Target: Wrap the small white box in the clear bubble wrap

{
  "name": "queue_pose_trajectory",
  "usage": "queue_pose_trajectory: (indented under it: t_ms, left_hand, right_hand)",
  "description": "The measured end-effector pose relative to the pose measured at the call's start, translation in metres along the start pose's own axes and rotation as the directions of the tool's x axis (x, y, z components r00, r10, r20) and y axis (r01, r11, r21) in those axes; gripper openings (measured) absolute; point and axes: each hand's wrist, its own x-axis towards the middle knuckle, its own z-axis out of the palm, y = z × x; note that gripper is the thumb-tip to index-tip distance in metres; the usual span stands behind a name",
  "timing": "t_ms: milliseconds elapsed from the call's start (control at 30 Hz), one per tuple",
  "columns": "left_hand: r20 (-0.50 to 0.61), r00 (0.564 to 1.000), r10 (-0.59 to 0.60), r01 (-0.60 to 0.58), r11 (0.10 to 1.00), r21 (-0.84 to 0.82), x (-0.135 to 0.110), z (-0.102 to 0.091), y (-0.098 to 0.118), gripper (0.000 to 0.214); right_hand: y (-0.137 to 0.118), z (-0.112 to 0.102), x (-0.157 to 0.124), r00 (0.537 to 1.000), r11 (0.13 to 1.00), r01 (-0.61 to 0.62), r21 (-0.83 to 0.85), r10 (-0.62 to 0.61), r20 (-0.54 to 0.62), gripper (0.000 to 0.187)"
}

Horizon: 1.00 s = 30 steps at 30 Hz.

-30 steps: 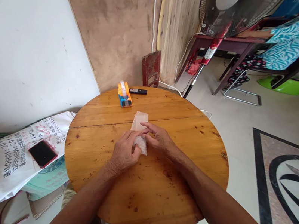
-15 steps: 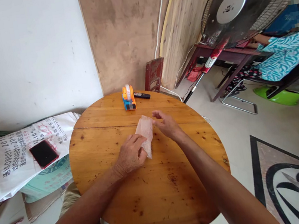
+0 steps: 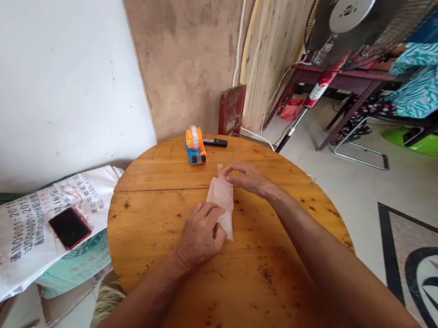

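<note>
A whitish, translucent packet that looks like bubble wrap [image 3: 220, 191] lies on the round wooden table [image 3: 161, 217]. My left hand [image 3: 202, 230] is curled over its lower left side, thumb and fingers holding it down. At its far end, a short strip of clear tape [image 3: 220, 169] sticks out. There my right hand [image 3: 246, 177] has thumb and forefinger pinched together, at the base of the strip. What is inside the packet is hidden. Beyond it stands an orange and blue tape dispenser [image 3: 195, 145] with a roll of tape in it.
Beside the dispenser lies a black remote control [image 3: 215, 142]. A phone [image 3: 70, 227] rests on a white printed sack [image 3: 94, 189] to the left. A red chair back [image 3: 232, 109] is behind the table. At right stand a fan [image 3: 354, 6] and a seated person [image 3: 430, 78].
My right hand's fingers, apart before, have closed at the packet's far end, where the tape strip now shows. My left hand stays on the packet. The view has shifted slightly.
</note>
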Motion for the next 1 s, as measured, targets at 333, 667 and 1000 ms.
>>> queue_pose_trajectory:
  t_ms: [333,667,1000]
  left_hand:
    - [0.002,1.0,0.004,-0.004,1.0,0.004,-0.001,-0.001,0.0,0.041]
    - [-0.015,1.0,0.012,-0.012,1.0,-0.003,-0.002,0.001,-0.001,0.042]
    - [-0.014,0.999,0.03,-0.03,0.999,0.013,-0.001,-0.002,-0.001,0.04]
  right_hand:
    - [0.032,0.039,0.005,0.982,0.985,-0.16,-0.059,0.153,-0.108,0.005]
    - [0.037,0.013,-0.007,0.935,0.948,-0.319,-0.006,0.313,-0.165,0.027]
    - [0.03,0.055,-0.014,0.936,0.956,-0.276,0.096,0.29,-0.2,0.044]
